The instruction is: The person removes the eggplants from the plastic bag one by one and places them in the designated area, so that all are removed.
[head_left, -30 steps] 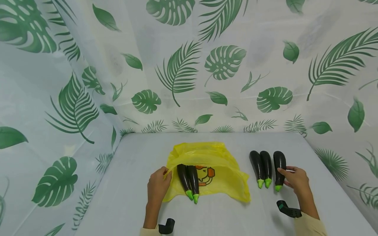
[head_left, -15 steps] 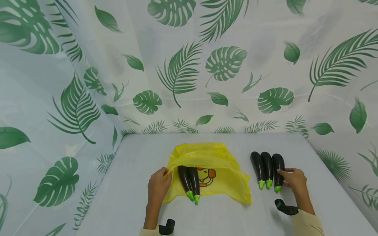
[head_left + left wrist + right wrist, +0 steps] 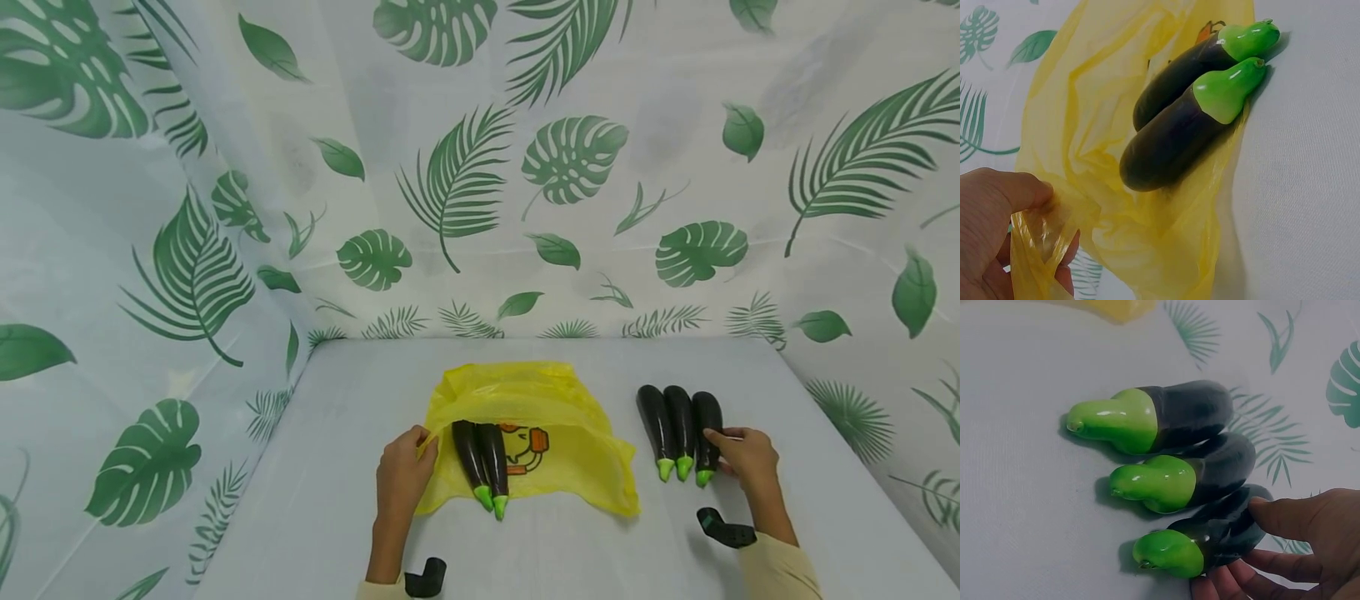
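Observation:
A yellow plastic bag (image 3: 585,479) with a printed cartoon lies mid-table, its mouth toward me. My left hand (image 3: 402,479) pinches the left edge of that mouth between thumb and fingers, lifting the film, as the left wrist view shows. Two dark eggplants with green stems, one left (image 3: 468,454) and one right (image 3: 492,458), lie side by side in the mouth; their stem ends stick out toward me. To the right, my right hand (image 3: 750,458) holds the rightmost eggplant (image 3: 1169,553), thumb on top and fingers along its outer side. Beside it lie a middle eggplant (image 3: 1169,481) and a left one (image 3: 1113,422).
The table (image 3: 322,517) has a pale cloth. A leaf-printed sheet (image 3: 465,183) hangs behind it and along both sides. Black camera mounts sit on the left wrist (image 3: 425,578) and the right wrist (image 3: 723,529).
My right hand has shifted the rightmost eggplant left, up against the middle one; most of this happened in the first half second. My left hand keeps its pinch on the bag.

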A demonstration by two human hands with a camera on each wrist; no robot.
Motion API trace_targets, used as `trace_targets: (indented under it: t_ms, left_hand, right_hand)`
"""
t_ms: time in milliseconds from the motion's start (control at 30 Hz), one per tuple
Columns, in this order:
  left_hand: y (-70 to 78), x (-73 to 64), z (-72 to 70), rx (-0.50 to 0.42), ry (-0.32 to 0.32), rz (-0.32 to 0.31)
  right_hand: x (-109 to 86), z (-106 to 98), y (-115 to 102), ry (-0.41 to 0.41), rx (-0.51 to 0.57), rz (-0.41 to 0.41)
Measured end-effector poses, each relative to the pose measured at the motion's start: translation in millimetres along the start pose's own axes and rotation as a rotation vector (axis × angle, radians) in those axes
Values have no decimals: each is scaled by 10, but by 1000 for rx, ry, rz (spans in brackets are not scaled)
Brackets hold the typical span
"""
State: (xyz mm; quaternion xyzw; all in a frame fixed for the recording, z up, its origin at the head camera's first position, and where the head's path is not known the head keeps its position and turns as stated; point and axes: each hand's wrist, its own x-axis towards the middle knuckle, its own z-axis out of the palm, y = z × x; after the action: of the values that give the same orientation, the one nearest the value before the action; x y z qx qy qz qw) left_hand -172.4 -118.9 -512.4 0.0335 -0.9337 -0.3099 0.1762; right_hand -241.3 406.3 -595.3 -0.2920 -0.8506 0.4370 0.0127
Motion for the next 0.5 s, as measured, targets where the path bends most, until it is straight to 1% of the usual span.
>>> trace_targets:
  t_ms: [133,200,267,400,467,500]
  left_hand:
    - [-8,-5,5,0,2,7]
    - [-9,-6,8,-3,4,5]
    - [-8,-4,6,-2,5,3]
    - [-3,5,4,-4,1,-7]
    - [-5,4,4,-4,0,-7]
    - [-7,3,6,-5,1,-6]
  right_hand:
    - [-5,30,4,24,-16,-14]
    - [-49,17,-30,26,-19,-22]
    - [-185,-33,-158,14,-15,-17]
    - [-538,-161,-490,-16,-7,-2]
    - [-632,-194,-584,-23,-9,10]
    - [-628,-189,-571,-22,-10,12]
